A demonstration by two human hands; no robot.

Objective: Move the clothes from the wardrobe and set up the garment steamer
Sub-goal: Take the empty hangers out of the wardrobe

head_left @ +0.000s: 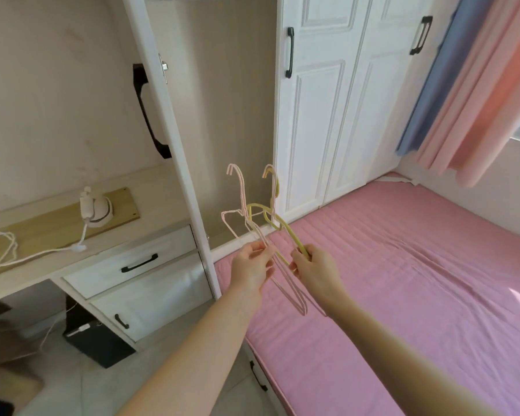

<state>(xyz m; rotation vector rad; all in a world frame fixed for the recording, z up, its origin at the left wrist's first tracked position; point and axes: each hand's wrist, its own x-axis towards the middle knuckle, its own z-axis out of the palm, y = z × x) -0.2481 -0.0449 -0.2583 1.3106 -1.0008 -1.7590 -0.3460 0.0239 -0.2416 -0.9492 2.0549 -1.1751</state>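
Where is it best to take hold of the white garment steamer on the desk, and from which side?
Probably by the upright handle of the garment steamer, from the front-left. The handle stands clear above the rounded base, and the cord trails forward-left over the desk, so mind it when lifting.

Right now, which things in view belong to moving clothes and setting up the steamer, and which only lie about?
Belongs to the job:
- pink wire hangers, in the left hand
- yellow wire hanger, in the right hand
- small white garment steamer with its cord, on the desk
- open white wardrobe

Just lying about:
- pink mattress
- pink and blue curtains
- black bin
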